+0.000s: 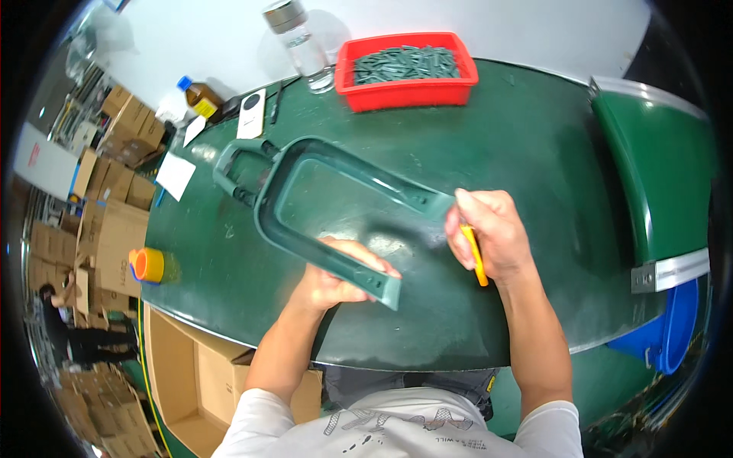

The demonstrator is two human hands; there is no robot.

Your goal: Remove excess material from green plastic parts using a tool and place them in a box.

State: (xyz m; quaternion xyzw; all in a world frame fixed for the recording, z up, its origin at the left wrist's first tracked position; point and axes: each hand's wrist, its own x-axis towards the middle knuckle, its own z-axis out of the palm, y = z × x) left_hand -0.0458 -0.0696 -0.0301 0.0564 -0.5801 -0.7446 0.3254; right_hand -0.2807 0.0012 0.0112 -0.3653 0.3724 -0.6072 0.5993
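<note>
A dark green plastic U-shaped frame (281,223) with a loop handle at its far left end is held over the green table. My left hand (336,276) is wrapped around the nearer arm of the U, close to its end. The fingers of my right hand (492,229) are closed around a slim orange tool (475,256), whose working end I cannot make out. That same hand meets the tip of the farther arm of the frame; whether it also pinches it is hidden by the fingers.
Behind the frame stands a red bin (408,93) full of small green strips. Left of it are a clear bottle (309,57), a phone (252,114) and a brown bottle (202,99). An orange tape roll (149,265) sits at the left edge. A green conveyor (657,168) bounds the right.
</note>
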